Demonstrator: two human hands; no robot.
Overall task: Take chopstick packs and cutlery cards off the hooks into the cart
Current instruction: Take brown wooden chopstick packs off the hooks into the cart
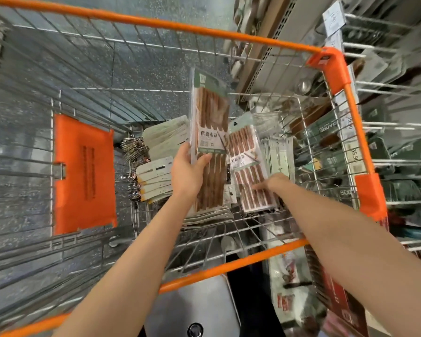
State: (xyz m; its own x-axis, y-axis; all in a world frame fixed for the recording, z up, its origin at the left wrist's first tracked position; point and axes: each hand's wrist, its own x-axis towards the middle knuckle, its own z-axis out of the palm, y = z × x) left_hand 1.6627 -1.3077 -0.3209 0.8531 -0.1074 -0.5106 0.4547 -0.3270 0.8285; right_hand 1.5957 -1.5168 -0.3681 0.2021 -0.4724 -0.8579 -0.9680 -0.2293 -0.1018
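Two bare forearms reach from the bottom edge over the orange rim of a wire cart (231,266). The left hand (186,172) grips a tall pack of brown chopsticks (210,132) near its middle, thumb across the front over the printed label and fingers behind, holding it upright and slightly tilted above the cart's floor. Just to its right, a second chopstick pack (249,164) lies slanted inside the cart; the right hand (275,183) rests on its lower part with fingers extended flat against the wrapper, not curled round it. The two hands are near each other but apart. To the left of the held pack, stacked cutlery cards (156,177) with pale backing lie in the cart, and a cluster of metal spoons (134,152) sits beside them against the wire wall. An orange plastic flap (83,173) hangs on the cart's left side. On the right, beyond the cart, blurred shelving carries metal hooks (384,164) with green packs and price tags.
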